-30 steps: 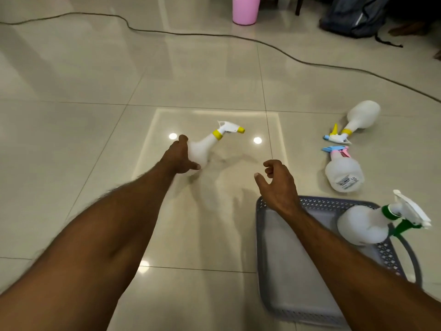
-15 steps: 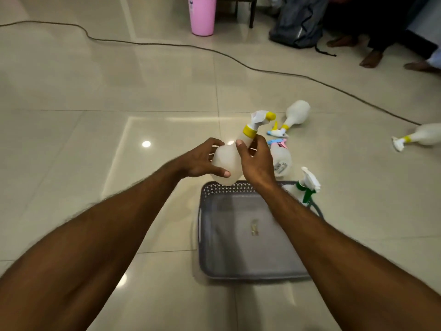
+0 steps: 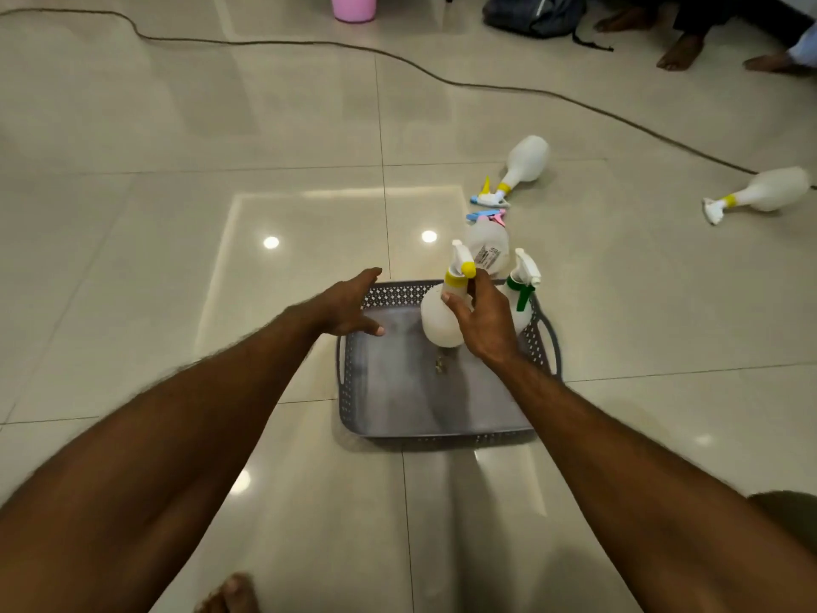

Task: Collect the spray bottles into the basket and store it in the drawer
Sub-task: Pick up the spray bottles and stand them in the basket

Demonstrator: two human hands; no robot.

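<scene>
A: Status? 
B: Right hand (image 3: 482,325) grips the white yellow-collared spray bottle (image 3: 442,318) upright over the grey perforated plastic basket (image 3: 353,391), at its 12 o'clock end. Left hand (image 3: 349,309) hovers, fingers spread, holding nothing.

A: Already in? 
B: The white green-triggered bottle (image 3: 521,294), basket's 1 o'clock corner.

A: Remaining? 
B: Three on the tiles: pink-and-blue-nozzled bottle (image 3: 486,241) just beyond; two yellow-collared, one (image 3: 521,163) at 1 o'clock, another (image 3: 769,192) at 2. No drawer visible. Under halfway, I'd judge.

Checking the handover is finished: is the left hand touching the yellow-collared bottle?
Apart. The head view shows the left hand open over the basket, with bare basket floor between it and the yellow-collared bottle.
</scene>
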